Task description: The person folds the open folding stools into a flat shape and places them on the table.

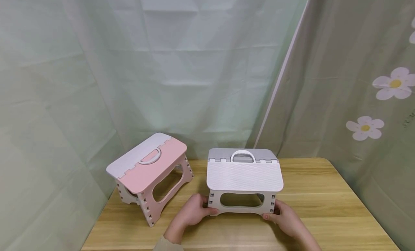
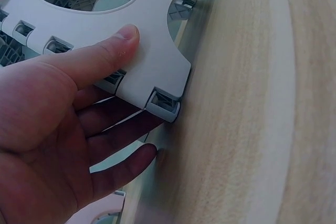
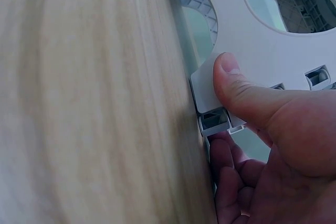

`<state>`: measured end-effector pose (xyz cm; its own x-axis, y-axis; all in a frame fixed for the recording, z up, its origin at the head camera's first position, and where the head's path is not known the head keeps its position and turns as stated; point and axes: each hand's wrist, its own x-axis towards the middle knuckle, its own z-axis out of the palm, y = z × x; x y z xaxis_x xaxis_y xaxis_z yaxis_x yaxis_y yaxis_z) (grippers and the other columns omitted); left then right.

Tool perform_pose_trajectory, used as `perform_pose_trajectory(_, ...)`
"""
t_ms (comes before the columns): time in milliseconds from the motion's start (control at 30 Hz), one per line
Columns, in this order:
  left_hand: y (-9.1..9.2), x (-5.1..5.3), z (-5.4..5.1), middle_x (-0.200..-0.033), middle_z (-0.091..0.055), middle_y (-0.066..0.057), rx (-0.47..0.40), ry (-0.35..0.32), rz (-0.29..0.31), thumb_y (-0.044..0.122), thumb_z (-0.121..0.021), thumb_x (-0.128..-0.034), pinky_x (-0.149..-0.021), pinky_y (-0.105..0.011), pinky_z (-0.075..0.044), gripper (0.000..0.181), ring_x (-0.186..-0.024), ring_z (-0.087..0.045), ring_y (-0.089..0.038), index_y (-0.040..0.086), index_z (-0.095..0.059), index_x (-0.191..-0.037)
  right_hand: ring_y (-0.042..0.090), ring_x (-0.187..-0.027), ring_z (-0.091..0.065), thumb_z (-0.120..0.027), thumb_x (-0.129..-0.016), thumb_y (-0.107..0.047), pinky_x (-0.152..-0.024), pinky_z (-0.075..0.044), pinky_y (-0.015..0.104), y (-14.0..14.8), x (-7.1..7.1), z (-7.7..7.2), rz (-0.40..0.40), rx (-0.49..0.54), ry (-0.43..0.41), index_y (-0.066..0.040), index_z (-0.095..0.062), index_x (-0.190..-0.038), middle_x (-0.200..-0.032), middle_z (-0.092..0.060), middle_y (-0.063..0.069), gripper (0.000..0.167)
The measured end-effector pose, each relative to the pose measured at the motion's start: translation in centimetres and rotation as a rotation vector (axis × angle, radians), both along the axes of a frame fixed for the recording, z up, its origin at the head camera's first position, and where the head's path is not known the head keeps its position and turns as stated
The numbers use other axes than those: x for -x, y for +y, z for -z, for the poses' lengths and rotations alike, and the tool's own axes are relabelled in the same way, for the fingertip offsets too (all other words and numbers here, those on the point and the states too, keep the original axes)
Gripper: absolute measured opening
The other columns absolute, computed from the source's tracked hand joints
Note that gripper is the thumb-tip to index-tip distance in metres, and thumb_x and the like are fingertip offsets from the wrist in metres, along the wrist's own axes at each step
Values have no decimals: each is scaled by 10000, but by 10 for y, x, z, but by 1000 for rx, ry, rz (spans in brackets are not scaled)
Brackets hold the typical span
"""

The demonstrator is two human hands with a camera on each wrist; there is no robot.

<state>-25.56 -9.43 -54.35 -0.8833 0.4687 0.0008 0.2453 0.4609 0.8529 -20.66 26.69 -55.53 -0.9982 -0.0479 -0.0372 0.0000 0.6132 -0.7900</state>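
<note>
A white and grey folding step stool (image 1: pixel 244 177) stands unfolded on the wooden table, its arched handle on top. My left hand (image 1: pixel 195 210) grips the lower left end of its front leg panel. In the left wrist view the thumb (image 2: pixel 113 51) lies on the panel's face, with the other fingers behind its edge. My right hand (image 1: pixel 285 218) pinches the lower right corner of the same panel. The right wrist view has that thumb (image 3: pixel 228 77) on the front face and the fingers curled behind, partly hidden.
A pink and white folding stool (image 1: pixel 162 157) stands unfolded and angled at the table's left. Pale green curtains (image 1: pixel 194 74) hang behind and beside the wooden table (image 1: pixel 324 193), with flower prints on the right one.
</note>
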Motion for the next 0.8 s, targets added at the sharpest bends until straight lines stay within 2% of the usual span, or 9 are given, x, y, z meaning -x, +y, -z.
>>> perform_pose_trajectory(433,1,2,3,-845,-759,114,36,21,-5,276,-880,-911,-721,-269,-510,153,-732,-617,-63,137,-818,-931,159,-938,-648,-897,-859,-245,-857,-500,398,0,1,2,22,-8,-8,-55,-716,-1301,-1013,-746,-31,513)
perform_pose_trajectory(800,0,3,3,-825,-757,94,15,17,1,256,-883,-909,-704,-258,-503,152,-719,-611,-65,120,-816,-914,159,-934,-638,-894,-865,-249,-851,-494,390,1,2,3,16,-9,-3,-59,-716,-1303,-1003,-739,-33,509)
